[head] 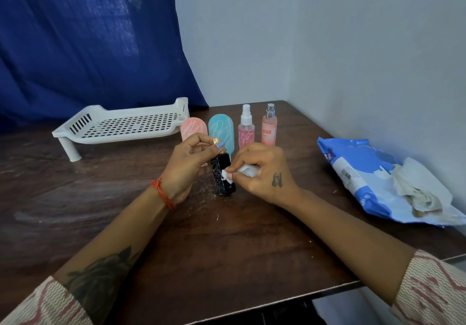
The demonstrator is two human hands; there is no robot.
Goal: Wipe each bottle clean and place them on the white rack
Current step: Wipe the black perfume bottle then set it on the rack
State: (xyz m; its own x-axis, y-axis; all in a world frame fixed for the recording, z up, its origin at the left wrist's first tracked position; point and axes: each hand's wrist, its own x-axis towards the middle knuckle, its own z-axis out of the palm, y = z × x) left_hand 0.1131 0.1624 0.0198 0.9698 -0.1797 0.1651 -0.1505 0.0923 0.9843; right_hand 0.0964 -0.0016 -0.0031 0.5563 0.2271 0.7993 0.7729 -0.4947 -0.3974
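The person's left hand [187, 166] grips a black rectangular perfume bottle [223, 176] near its gold cap [215, 141], with thumb and fingers curled round the top, holding it tilted with its base on or just above the dark wooden tabletop [227, 244] near the middle. The right hand [262, 171] pinches a crumpled white wipe [242, 171] between thumb and fingers and presses it against the side of the black bottle. Behind the hands, toward the far edge of the tabletop, four more bottles stand upright in a row: a flat pink bottle [193, 128] with a rounded top, a flat teal bottle [221, 129] beside it, a clear pink spray bottle [246, 129] with a white nozzle, and a peach spray bottle [269, 128] with a silver nozzle. The white rack [121, 125], perforated and standing on short legs, sits near the far left corner of the tabletop, just beside the pink bottle and holding no bottles. A blue and white pack of wipes [358, 171] lies at the right edge, with used, soiled wipes [418, 188] piled on top of it. A red thread bracelet [162, 193] circles the left wrist.
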